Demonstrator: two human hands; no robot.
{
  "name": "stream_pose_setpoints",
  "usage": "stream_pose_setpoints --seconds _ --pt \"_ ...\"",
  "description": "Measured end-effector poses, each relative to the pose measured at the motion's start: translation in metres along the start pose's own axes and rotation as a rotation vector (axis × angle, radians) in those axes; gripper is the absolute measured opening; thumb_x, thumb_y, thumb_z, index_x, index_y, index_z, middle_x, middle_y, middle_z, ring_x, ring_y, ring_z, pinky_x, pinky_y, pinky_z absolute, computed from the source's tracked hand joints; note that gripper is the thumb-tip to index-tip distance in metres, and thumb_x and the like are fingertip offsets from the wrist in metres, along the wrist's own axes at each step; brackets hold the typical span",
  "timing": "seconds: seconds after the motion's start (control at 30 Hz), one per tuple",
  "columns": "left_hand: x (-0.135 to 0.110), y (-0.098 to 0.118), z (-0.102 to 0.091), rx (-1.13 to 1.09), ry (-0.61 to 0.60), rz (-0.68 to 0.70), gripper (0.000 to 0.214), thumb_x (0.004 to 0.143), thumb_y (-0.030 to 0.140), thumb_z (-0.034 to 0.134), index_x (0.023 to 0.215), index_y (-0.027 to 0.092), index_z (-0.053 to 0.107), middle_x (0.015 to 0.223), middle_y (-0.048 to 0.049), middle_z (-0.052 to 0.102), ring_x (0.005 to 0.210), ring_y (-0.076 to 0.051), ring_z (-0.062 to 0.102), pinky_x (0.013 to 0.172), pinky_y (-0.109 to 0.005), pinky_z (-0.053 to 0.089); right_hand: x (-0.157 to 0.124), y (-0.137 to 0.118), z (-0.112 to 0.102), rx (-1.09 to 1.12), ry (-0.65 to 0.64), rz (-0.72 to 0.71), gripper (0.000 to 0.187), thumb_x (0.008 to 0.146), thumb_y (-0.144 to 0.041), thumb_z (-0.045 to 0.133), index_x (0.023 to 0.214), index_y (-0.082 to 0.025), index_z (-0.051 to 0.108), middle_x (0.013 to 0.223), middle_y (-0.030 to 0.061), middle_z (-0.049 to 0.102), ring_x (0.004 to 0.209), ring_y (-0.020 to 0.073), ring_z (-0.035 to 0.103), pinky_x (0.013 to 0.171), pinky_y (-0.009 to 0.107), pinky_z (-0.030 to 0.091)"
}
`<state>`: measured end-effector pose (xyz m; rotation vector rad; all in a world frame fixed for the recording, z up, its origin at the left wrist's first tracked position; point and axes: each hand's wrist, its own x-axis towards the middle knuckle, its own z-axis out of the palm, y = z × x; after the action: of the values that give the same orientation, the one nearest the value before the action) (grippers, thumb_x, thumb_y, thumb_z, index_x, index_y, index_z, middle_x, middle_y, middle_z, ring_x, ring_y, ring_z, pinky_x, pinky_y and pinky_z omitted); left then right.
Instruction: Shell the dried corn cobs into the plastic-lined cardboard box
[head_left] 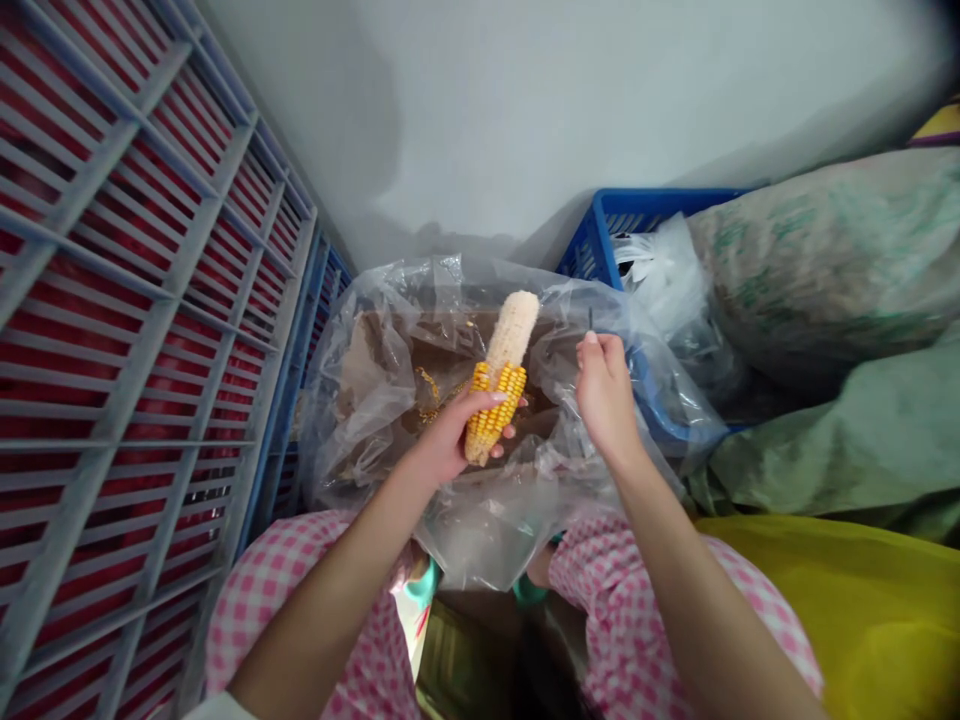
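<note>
An ear of corn (496,400) is gripped around its lower half by my left hand (454,432). Its upper part is a bare pale cob, while rows of yellow kernels cover the lower part. To the right, my right hand (606,390) is closed in a fist, apart from the corn. A thin dark rod (590,318) pokes up out of that fist; the rest of it is hidden by the fingers. Under both hands sits a cardboard box (360,350) lined with a clear plastic bag (480,545). Loose yellow kernels (429,392) lie inside it.
Stacked plastic crates (172,300) rise along the left side. At the right stand a blue basket (600,235) with white plastic bags (667,265), a large stuffed sack (832,260) and a yellow bag (862,610). A pale wall (480,130) closes off the back.
</note>
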<state>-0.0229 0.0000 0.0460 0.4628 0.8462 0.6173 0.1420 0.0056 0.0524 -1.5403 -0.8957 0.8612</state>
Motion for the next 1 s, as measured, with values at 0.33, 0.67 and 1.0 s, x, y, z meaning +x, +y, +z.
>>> stream_pose_setpoints --seconds 0.33,0.67,1.0 --pt "0.005 0.011 -0.003 0.083 0.238 0.197 0.055 0.076 0.062 0.045 0.103 0.015 0.054 0.062 0.0007 0.058 0.036 -0.007 0.048 0.027 -0.017 0.029 -0.026 -0.008 -0.007 -0.666 -0.508 -0.322 0.036 0.090 -0.041 0.035 0.067 -0.023 0.056 0.058 -0.0009 0.057 0.053 0.0146 0.050 0.055 0.025 0.028" --pt "0.007 0.002 0.000 0.439 0.352 0.289 0.049 0.079 0.059 0.042 0.105 0.019 0.054 0.061 0.0024 0.054 0.037 -0.008 0.047 0.031 -0.018 0.031 -0.021 -0.020 -0.011 -0.889 -0.585 -0.215 0.035 0.090 -0.038 0.039 0.069 -0.021 0.060 0.061 0.0002 0.062 0.055 0.0135 0.053 0.055 0.024 0.028" --pt "0.016 -0.021 -0.005 0.678 0.486 0.357 0.036 0.082 0.050 0.046 0.098 0.020 0.057 0.065 0.0003 0.056 0.042 -0.008 0.048 0.038 -0.018 0.033 -0.038 0.004 0.007 -1.157 -0.491 -0.152 0.036 0.092 -0.033 0.034 0.074 -0.019 0.062 0.070 0.0060 0.068 0.060 0.0161 0.059 0.053 0.026 0.023"
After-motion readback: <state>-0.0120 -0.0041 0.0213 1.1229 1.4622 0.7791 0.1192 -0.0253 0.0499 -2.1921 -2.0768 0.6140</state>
